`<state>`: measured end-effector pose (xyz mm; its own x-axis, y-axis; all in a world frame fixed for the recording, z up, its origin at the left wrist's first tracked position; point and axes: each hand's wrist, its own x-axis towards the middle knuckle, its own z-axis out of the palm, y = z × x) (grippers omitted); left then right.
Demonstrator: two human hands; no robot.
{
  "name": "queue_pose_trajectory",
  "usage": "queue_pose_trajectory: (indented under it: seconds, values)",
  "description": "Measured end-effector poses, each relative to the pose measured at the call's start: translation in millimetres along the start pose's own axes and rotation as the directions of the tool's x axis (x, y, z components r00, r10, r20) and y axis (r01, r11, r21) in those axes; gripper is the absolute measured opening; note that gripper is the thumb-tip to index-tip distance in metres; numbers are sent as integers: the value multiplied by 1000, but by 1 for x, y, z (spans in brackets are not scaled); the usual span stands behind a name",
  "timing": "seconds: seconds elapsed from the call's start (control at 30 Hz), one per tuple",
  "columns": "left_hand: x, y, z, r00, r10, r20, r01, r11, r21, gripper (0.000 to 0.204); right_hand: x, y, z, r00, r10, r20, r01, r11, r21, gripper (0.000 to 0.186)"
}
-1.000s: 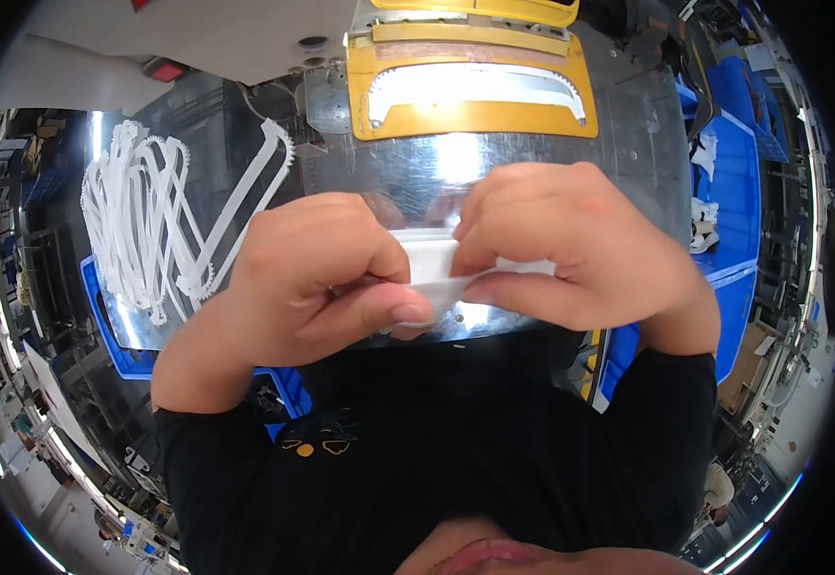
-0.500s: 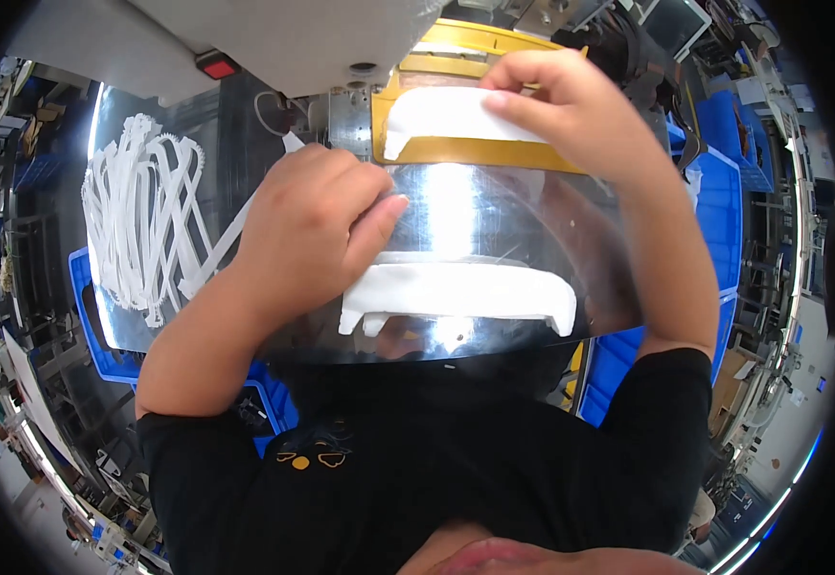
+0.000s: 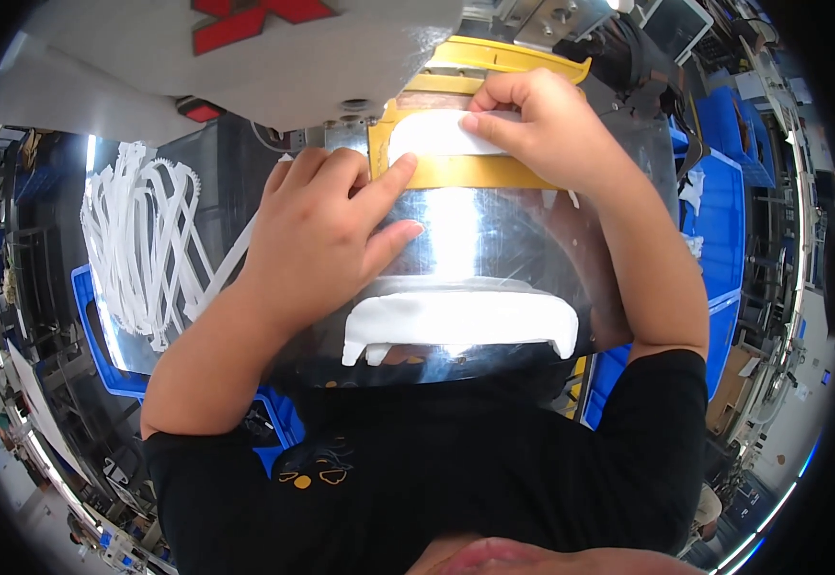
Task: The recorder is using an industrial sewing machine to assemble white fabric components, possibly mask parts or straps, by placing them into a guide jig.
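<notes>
A white curved fabric piece (image 3: 427, 132) lies over a flat yellow plate (image 3: 475, 173) at the far side of the shiny metal tabletop. My right hand (image 3: 556, 129) pinches the upper edge of this fabric between thumb and forefinger. At the fabric's left end, the forefinger of my left hand (image 3: 317, 225) reaches out and touches the lower corner; its thumb is spread away and its other fingers are bent, partly hidden. Nearer to me, a second white fabric piece (image 3: 460, 318) with down-turned ends rests on the metal surface, touched by neither hand.
The grey sewing machine head (image 3: 283, 72) overhangs the upper left. A loose bundle of white strips (image 3: 139, 244) covers the left of the table, one strip running under my left forearm. Blue bins (image 3: 719, 220) stand at the right, another blue bin (image 3: 101, 340) at the left.
My left hand has moved toward the fabric, its forefinger now stretched onto the corner. My right hand has shifted slightly left along the edge. The whole view sits a little lower.
</notes>
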<state>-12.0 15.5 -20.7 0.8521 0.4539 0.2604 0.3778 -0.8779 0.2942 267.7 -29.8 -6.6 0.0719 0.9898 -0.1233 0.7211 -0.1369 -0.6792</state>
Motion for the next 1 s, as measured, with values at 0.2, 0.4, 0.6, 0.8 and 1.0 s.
queue_pose_trajectory:
  seconds: [0.2, 0.4, 0.6, 0.8, 1.0]
  values:
    - [1, 2, 3, 999, -28, 34, 25, 996, 80, 50, 1, 1, -1, 999, -35, -16, 34, 996, -78, 29]
    - [5, 3, 4, 1000, 23, 10, -25, 988, 150, 46, 0, 1, 0, 998, -33, -50, 25, 987, -161, 29]
    - [9, -2, 3, 995, 60, 82, -70, 989, 130, 40, -11, 11, -31, 996, 91, -4, -89, 961, -261, 32]
    - [9, 0, -1, 994, 54, 94, -69, 984, 163, 39, -40, 40, -50, 977, 213, -11, -213, 967, -140, 35]
    - [12, 1, 1, 994, 51, 93, -66, 984, 165, 39, -48, 54, -49, 958, 274, -90, -274, 962, 5, 32]
